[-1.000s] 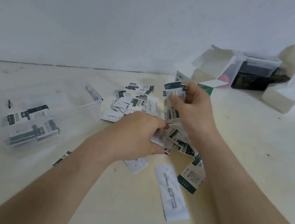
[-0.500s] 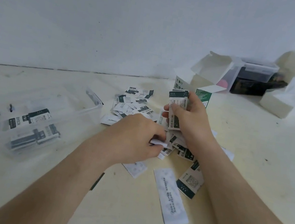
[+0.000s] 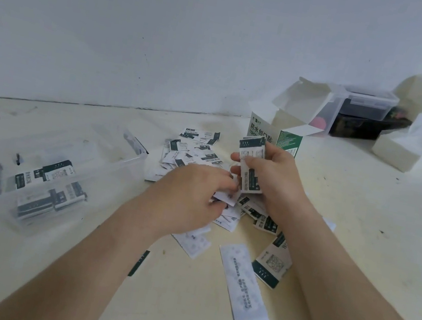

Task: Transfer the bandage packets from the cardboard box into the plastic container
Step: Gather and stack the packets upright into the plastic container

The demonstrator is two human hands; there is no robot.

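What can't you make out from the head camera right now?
Head view:
- Cardboard box interior: its front wall hides any leftover packets.
- Stack in the right hand: only the top packet shows, so no count.
- Plastic container count: its packets overlap and are blurred.
- The packet the left hand pinches: mostly covered by its fingers.

1. The left hand [image 3: 188, 201] is showing bare, skin creasing at the wrist.
2. The left forearm [image 3: 89, 265] is running uncovered, widening toward the frame's 7 o'clock corner.
3. The right hand [image 3: 276, 180] is showing bare as well.
4. The right forearm [image 3: 350, 291] is running uncovered, broadening toward the frame's 4 o'clock edge.
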